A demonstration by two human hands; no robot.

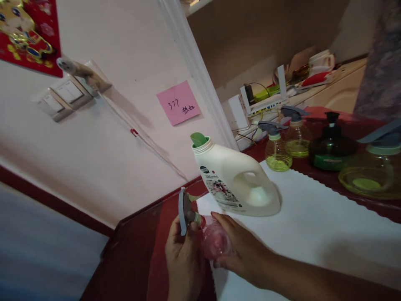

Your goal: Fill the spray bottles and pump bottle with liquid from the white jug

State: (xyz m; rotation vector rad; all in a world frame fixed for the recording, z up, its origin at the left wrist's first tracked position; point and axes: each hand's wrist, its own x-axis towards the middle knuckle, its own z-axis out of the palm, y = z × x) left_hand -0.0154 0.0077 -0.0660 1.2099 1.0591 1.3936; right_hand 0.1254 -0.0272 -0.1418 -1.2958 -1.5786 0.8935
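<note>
My left hand (183, 261) is closed around the grey trigger sprayer head (185, 215) of a small pink spray bottle (215, 240). My right hand (239, 246) cups the pink bottle's body, fingers wrapped round it. Both hands hold it low, near the left end of a white cloth (313, 225). Just behind stands a white detergent jug (236, 179) with its cap off, a green spout showing at the mouth and a handle on its right side.
Two small yellow spray bottles (277, 150) (296, 136), a dark green pump bottle (330, 146) and a large yellow bottle (372, 171) stand along the red counter (341, 179). A wall with a pink note (178, 102) and switches (67, 94) is at left. A router (266, 100) sits behind.
</note>
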